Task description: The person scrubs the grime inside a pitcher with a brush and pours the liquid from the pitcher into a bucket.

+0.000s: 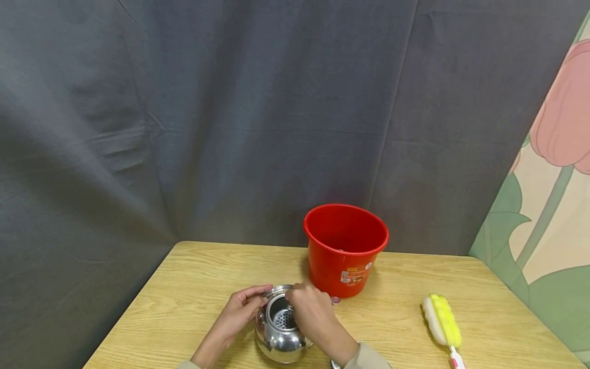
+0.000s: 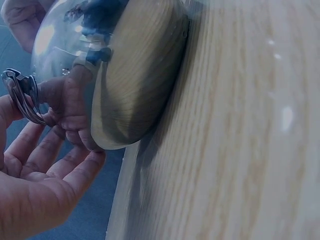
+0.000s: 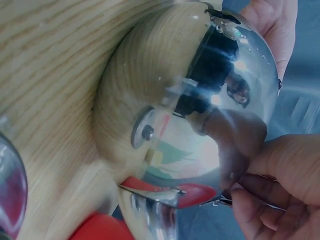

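Note:
A round, shiny steel teapot stands on the table, its top uncovered and a perforated strainer set in the mouth. My left hand holds it from the left, thumb and forefinger at the rim by the metal handle. In the left wrist view, the other fingers touch the pot's side, beside a wire-like handle joint. On the right, my right hand is curled at the rim. The right wrist view shows its thumb and fingers pinching at a thin metal part of the teapot; the fingertips are partly hidden.
Behind the teapot stands a red bucket, with a small reddish round thing near its base. A yellow-and-white sponge brush lies to the right. A shiny metal edge shows beside my right sleeve. Grey cloth hangs behind the table.

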{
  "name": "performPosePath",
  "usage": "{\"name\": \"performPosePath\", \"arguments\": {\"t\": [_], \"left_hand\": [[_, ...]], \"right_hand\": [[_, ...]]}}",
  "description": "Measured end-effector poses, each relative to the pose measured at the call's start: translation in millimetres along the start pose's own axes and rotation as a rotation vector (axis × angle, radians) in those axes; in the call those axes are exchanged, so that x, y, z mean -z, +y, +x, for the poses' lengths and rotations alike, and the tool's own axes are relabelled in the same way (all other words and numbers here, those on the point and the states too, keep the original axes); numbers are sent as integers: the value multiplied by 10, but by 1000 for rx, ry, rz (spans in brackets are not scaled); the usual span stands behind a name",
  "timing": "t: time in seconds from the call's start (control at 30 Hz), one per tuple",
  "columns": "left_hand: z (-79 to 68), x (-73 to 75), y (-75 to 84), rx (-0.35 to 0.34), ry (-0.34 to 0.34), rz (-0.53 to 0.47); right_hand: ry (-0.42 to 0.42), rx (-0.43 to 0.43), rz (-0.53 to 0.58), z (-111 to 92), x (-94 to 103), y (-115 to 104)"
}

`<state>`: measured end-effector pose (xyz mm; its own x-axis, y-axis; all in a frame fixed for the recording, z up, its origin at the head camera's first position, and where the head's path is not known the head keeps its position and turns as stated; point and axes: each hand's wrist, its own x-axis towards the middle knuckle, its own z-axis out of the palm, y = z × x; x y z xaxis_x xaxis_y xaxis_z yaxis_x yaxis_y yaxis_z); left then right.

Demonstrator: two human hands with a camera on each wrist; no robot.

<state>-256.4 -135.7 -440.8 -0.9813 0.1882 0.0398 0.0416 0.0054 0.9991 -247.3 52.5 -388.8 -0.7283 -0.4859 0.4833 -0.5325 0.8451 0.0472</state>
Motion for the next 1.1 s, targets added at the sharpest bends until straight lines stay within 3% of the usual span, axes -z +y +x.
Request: {"name": "performPosePath", "arguments": {"t": [0.33,0.73,1.1], "left_hand": [[1,8,-7,0,-8,0],[-8,27,-18,-16,-32,-4],[-10,35,-16,-2,-37,-6]], "right_hand": [[3,-6,143,12,37,50],[102,-92,364,0,125,106],[124,-86,478,-66,258,115]]}}
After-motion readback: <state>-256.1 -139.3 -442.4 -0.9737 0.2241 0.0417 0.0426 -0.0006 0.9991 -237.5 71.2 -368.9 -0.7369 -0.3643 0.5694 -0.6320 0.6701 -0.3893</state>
